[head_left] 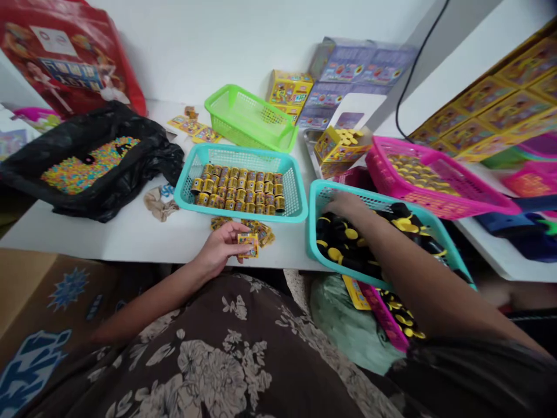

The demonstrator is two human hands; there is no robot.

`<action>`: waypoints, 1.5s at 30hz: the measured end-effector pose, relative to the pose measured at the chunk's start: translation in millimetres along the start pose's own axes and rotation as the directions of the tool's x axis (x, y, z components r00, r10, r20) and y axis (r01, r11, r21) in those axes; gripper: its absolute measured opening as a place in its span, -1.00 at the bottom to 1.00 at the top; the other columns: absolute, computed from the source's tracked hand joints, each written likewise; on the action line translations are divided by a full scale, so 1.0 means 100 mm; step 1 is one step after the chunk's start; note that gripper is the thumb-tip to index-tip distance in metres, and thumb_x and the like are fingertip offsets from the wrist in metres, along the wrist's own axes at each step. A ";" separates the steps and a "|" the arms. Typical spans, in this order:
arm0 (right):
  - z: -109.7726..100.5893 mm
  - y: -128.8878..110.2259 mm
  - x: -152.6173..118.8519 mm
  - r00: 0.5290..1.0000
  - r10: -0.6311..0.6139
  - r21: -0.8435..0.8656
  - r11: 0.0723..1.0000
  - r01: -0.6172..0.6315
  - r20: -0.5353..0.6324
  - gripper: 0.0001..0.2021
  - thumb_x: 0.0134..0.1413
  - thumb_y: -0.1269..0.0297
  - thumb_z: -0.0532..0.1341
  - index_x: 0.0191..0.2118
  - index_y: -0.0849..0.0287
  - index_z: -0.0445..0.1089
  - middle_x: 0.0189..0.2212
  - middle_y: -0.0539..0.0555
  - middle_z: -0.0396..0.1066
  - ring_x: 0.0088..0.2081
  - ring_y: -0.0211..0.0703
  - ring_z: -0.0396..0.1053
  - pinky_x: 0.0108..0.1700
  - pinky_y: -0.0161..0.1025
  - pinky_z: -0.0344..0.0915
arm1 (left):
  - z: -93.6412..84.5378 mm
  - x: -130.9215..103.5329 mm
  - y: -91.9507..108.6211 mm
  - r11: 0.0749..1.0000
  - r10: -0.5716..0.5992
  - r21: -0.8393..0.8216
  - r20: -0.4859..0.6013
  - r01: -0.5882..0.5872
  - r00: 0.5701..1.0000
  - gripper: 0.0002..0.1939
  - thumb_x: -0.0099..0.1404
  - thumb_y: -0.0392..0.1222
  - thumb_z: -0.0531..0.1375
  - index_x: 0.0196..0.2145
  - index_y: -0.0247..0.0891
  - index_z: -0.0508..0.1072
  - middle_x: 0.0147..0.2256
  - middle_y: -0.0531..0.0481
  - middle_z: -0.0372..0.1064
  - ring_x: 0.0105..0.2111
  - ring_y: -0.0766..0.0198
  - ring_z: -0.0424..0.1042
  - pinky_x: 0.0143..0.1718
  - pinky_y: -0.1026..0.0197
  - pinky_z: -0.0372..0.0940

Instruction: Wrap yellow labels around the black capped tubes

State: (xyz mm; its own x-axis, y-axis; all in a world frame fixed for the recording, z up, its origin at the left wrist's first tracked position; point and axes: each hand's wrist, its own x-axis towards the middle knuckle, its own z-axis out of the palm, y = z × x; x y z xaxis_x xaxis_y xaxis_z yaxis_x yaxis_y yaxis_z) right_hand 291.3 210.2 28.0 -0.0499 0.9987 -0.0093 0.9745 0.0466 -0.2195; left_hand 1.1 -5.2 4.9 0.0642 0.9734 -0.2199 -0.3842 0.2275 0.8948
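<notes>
My left hand (226,248) pinches a small yellow printed label (248,245) between thumb and fingers, just over the table's front edge. Loose labels of the same kind (263,233) lie on the table behind it. Beyond them stands a turquoise basket (241,215) with rows of small yellow-labelled cylinders (239,191). My right hand (346,208) reaches down into a second turquoise basket (314,226), among black pieces with yellow caps (335,254). That hand is blurred and its fingertips are hidden, so any hold on a piece cannot be made out.
A black plastic bag (143,136) holding colourful beads (87,165) is at the left. Behind stands a green basket (243,125). A pink basket (478,197) overlaps the right side, near stacked yellow boxes (491,110). A cardboard box (39,302) is below left.
</notes>
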 end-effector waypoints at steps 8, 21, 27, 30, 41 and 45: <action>-0.64 -0.39 -0.73 0.996 0.000 0.486 0.873 0.044 -0.091 -0.60 -0.07 0.11 0.40 -0.14 0.27 0.52 -0.41 0.17 0.48 -0.47 -0.24 0.32 -0.38 -0.16 0.18 | -0.07 0.02 -0.08 0.994 0.088 0.079 -0.156 -0.077 0.984 -0.68 -0.15 -0.12 0.47 -0.49 -0.29 0.46 -0.48 0.02 0.46 -0.50 0.34 0.38 -0.51 0.29 0.26; 0.31 -1.28 -1.71 0.884 -0.378 0.898 0.430 -0.096 0.276 -0.81 -0.18 0.11 0.36 -0.49 0.12 0.50 -0.62 -0.08 0.35 -0.60 -0.31 0.14 -0.54 -0.30 0.08 | -0.11 -0.11 -0.05 0.945 0.146 0.297 -0.014 -0.136 0.989 -0.71 0.07 0.02 0.35 -0.38 -0.27 0.53 -0.47 0.00 0.42 -0.46 0.30 0.35 -0.46 0.27 0.24; 0.35 -1.25 -1.66 0.858 -0.427 0.875 0.481 -0.052 0.285 -0.84 -0.20 0.18 0.37 -0.51 0.15 0.50 -0.59 -0.07 0.35 -0.53 -0.29 0.19 -0.44 -0.27 0.11 | -0.22 -0.17 0.16 0.599 0.324 0.702 0.227 -0.385 0.918 -0.71 0.30 -0.09 0.18 -0.49 -0.32 0.52 -0.54 0.04 0.26 -0.48 0.36 0.24 -0.43 0.28 0.10; 0.37 -1.26 -1.65 0.856 -0.462 0.884 0.468 0.014 0.232 -0.87 -0.20 0.21 0.37 -0.51 0.14 0.51 -0.55 -0.05 0.38 -0.48 -0.26 0.25 -0.38 -0.25 0.15 | -0.22 -0.17 0.18 0.490 0.361 0.753 0.283 -0.439 0.889 -0.75 0.29 -0.15 0.20 -0.49 -0.31 0.52 -0.54 0.04 0.27 -0.48 0.37 0.24 -0.43 0.29 0.08; 0.40 -1.19 -1.70 0.850 -0.522 0.908 0.388 0.162 0.072 -0.95 -0.09 0.28 0.37 -0.47 0.10 0.52 -0.51 -0.04 0.40 -0.42 -0.22 0.31 -0.31 -0.22 0.18 | -0.22 -0.15 0.16 0.605 0.333 0.686 0.244 -0.405 0.911 -0.81 0.20 -0.19 0.28 -0.25 -0.32 0.56 -0.43 -0.01 0.41 -0.47 0.38 0.34 -0.48 0.35 0.18; 0.41 -1.20 -1.71 0.850 -0.525 0.884 0.416 0.213 0.042 -0.98 -0.09 0.31 0.36 -0.47 0.09 0.53 -0.52 -0.04 0.41 -0.40 -0.21 0.32 -0.29 -0.21 0.19 | -0.20 -0.17 0.18 0.483 0.399 0.735 0.300 -0.476 0.867 -0.83 0.27 -0.20 0.21 -0.42 -0.32 0.53 -0.49 0.02 0.32 -0.49 0.40 0.28 -0.49 0.36 0.14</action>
State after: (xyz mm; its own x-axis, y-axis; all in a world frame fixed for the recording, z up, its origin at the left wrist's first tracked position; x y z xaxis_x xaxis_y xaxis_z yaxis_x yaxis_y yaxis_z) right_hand 173.8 33.2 15.8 -0.5634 0.8235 0.0664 0.2013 0.2148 -0.9557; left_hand -25.8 -18.1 17.1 0.1784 0.9424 0.2828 0.4610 -0.3340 0.8221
